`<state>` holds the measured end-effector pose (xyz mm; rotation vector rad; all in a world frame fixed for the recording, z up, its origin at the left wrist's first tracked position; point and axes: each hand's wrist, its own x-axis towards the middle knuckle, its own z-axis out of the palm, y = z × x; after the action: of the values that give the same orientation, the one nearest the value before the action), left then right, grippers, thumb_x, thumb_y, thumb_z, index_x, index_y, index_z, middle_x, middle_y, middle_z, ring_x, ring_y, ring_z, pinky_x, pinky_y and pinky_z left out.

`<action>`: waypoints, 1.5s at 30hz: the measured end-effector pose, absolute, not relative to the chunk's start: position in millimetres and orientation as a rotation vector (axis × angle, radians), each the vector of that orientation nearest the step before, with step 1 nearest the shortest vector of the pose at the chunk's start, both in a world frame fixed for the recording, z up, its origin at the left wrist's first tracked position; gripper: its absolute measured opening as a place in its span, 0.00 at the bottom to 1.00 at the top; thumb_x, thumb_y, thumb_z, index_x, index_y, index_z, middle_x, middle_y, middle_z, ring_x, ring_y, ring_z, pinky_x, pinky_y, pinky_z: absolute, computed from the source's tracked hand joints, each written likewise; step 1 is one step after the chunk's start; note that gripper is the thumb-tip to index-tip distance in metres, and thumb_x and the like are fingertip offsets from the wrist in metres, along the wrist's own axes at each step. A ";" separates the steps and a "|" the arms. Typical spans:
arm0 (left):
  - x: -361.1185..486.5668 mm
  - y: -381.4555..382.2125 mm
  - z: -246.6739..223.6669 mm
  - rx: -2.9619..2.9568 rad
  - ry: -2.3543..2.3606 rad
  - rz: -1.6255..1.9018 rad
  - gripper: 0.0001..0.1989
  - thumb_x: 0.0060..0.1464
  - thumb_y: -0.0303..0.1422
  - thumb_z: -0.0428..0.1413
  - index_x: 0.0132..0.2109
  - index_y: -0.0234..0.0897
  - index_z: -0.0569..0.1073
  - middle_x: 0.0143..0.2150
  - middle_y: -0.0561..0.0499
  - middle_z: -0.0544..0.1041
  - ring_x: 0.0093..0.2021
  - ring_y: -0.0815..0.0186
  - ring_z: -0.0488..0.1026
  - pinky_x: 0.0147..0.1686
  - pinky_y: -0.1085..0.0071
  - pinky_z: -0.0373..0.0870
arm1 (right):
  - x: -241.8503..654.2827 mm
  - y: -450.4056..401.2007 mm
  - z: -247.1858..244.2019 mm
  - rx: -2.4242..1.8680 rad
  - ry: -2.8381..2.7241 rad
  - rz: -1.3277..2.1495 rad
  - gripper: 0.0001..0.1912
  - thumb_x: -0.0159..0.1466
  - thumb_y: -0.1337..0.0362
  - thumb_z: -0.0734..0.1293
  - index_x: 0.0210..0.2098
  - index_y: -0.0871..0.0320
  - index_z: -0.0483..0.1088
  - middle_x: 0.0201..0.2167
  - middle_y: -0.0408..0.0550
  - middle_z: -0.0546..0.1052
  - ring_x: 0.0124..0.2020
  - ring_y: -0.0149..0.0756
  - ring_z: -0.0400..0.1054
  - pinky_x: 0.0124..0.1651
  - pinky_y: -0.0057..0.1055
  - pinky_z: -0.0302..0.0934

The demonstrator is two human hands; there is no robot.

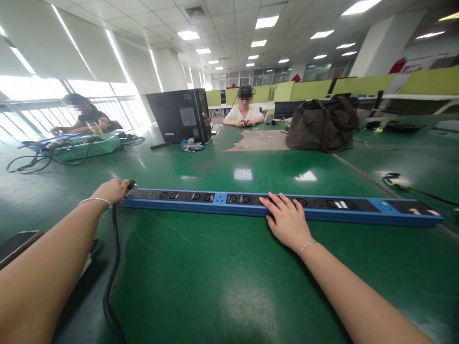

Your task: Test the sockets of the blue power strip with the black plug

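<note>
A long blue and black power strip (201,209) lies across the green table, its sockets facing up. At its left end, my left hand (110,192) is closed around a black plug (132,184), most of it hidden by the fingers. A thick black cable (115,258) runs down from under that hand toward me. Right of the strip's middle, my right hand (289,220) rests open, with fingers spread over the sockets and nothing held. Whether the plug sits in a socket cannot be made out.
A green basket (89,148) with cables stands at far left. Beyond the strip are a black computer case (179,117), gloves (192,145) and a brown bag (319,126). One person (244,112) sits opposite, another (88,117) at left. A dark flat object (17,246) lies near my left forearm.
</note>
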<state>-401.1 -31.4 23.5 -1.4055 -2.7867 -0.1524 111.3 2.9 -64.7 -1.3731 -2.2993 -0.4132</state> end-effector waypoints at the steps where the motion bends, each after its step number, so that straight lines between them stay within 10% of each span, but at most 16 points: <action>1: -396.2 -31.5 25.8 -1.396 -2.782 -0.121 0.26 0.55 0.44 0.37 0.38 0.26 0.71 0.38 0.30 0.75 0.36 0.52 0.73 0.36 0.62 0.66 | 111.2 2.9 -64.7 -1.373 -2.300 -0.414 0.24 0.60 0.63 0.58 0.56 0.44 0.60 0.58 0.43 0.63 0.58 0.44 0.52 0.56 0.48 0.43; 6: -359.9 -31.5 43.0 -1.446 -2.707 -0.062 0.29 0.55 0.49 0.34 0.47 0.33 0.69 0.49 0.37 0.72 0.47 0.51 0.68 0.43 0.62 0.62 | 111.5 3.0 -65.0 -1.378 -2.298 -0.420 0.25 0.60 0.63 0.59 0.57 0.44 0.60 0.58 0.43 0.63 0.58 0.44 0.52 0.56 0.48 0.43; 13: -290.4 -27.0 59.3 -1.768 -2.593 -0.043 0.29 0.50 0.53 0.39 0.36 0.36 0.74 0.31 0.47 0.76 0.34 0.60 0.70 0.33 0.71 0.62 | 111.3 2.7 -64.6 -1.386 -2.299 -0.397 0.24 0.61 0.63 0.58 0.57 0.43 0.59 0.58 0.42 0.63 0.58 0.44 0.52 0.56 0.48 0.43; 45: -242.4 -12.3 18.8 -1.815 -2.462 0.123 0.25 0.51 0.48 0.37 0.32 0.37 0.73 0.38 0.40 0.77 0.40 0.54 0.73 0.37 0.67 0.65 | 111.6 1.5 -64.6 -1.381 -2.292 -0.379 0.25 0.60 0.63 0.59 0.57 0.44 0.59 0.58 0.43 0.63 0.59 0.44 0.51 0.57 0.48 0.43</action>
<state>-242.4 -12.3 18.8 -1.8151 -2.4623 0.1233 111.6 1.5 -64.6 -1.3814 -2.2917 -0.3788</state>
